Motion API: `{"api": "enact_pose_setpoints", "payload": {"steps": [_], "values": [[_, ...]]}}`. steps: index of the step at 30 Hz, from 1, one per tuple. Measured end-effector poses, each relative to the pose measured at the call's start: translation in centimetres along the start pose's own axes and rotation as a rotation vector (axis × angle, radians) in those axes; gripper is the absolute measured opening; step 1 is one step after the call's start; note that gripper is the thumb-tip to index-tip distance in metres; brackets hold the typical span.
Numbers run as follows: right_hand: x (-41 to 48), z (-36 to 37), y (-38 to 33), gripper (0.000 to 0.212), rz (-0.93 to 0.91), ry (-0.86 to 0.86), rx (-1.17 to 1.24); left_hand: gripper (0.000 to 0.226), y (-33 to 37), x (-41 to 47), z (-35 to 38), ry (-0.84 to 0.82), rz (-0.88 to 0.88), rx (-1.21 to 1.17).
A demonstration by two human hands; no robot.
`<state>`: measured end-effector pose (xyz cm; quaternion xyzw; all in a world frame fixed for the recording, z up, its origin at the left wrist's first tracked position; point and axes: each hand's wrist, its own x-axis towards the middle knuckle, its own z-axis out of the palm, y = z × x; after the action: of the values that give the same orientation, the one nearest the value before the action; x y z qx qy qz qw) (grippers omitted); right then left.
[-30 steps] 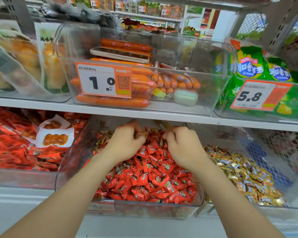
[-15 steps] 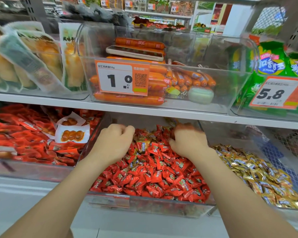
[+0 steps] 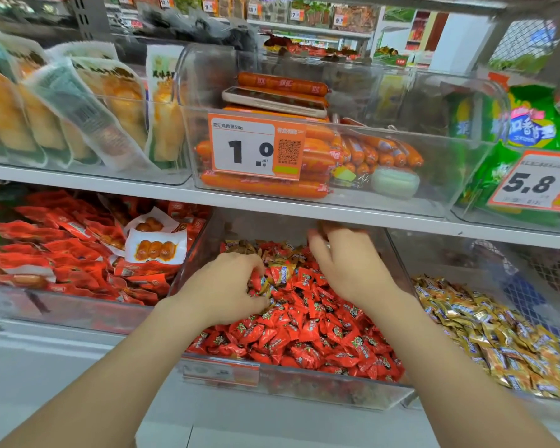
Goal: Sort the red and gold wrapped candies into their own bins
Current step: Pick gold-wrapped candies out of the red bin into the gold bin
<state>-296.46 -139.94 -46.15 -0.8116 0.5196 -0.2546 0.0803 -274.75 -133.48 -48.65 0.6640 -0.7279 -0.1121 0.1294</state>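
lying jumbled, red candies (image 3: 307,331): long axes point every way

left hand (image 3: 227,286) and right hand (image 3: 349,270) lie in the middle bin (image 3: 304,384), second bin (image 3: 450,260) at its right.

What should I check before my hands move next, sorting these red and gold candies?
1. Red bin holds only red: not ok, gold candies lie mixed in at the back.
2. Left hand has a grip on a gold one: cannot tell, its fingers are curled down into the pile.
3. Right hand has a grip on something: cannot tell, its fingertips are blurred.
4. Gold bin is close by: ok, it stands right beside the red bin, open on top.
5. Gold bin holds only gold: ok in the part that shows.
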Motion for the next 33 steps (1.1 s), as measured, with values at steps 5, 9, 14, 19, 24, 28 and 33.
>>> {"api": "enact_pose_setpoints", "payload": {"steps": [5,9,14,19,24,28,33], "values": [[0.0,0.9,-0.8,0.030,-0.106,-0.051,0.058,0.039,0.0,0.1,-0.6,0.098,-0.037,0.274],[0.2,1.2,-1.6,0.034,-0.155,-0.092,-0.118,0.043,0.3,0.5,-0.3,0.005,-0.009,0.196],[0.3,2.4,-1.4,0.027,-0.136,-0.245,-0.185,0.058,0.0,1.2,0.3,-0.091,-0.013,0.112],[0.7,2.4,-0.4,0.028,-0.050,-0.213,0.019,0.067,-1.2,2.1,1.5,-0.116,-0.003,0.051],[0.2,1.6,-0.2,0.026,-0.043,-0.130,0.075,0.064,-1.3,2.8,1.8,-0.167,0.083,0.002],[-0.3,1.5,-0.2,0.008,-0.048,-0.081,0.174,0.051,-0.7,2.8,2.4,-0.150,0.104,-0.084],[-0.9,1.3,-0.1,0.027,-0.054,-0.116,0.215,0.024,0.1,2.1,1.8,-0.153,0.125,-0.170]]}}
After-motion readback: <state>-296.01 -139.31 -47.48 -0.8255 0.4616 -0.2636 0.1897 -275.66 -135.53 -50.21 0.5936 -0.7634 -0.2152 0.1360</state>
